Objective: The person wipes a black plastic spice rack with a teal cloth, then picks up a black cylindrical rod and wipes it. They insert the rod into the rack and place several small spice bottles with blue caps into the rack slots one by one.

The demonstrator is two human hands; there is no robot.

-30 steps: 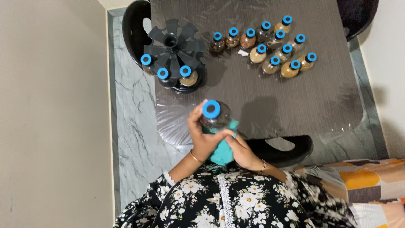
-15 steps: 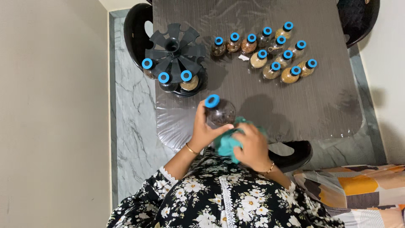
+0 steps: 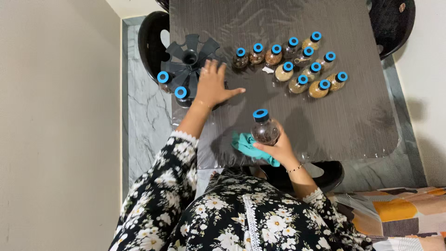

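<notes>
My right hand holds a clear spice jar with a blue lid and dark contents, upright above the near edge of the dark table. A teal cloth is bunched under the same hand. My left hand reaches out flat, fingers spread, onto the black rotating jar rack at the table's left side. Two blue-lidded jars sit in the rack's near slots; the hand covers part of the rack.
Several blue-lidded spice jars stand grouped at the far middle and right of the table. Black chairs stand at the left, the far right and the near side. The floor is grey marble.
My left hand let go of the jar and reached forward left to the rack. The right hand now holds the jar and cloth alone.
</notes>
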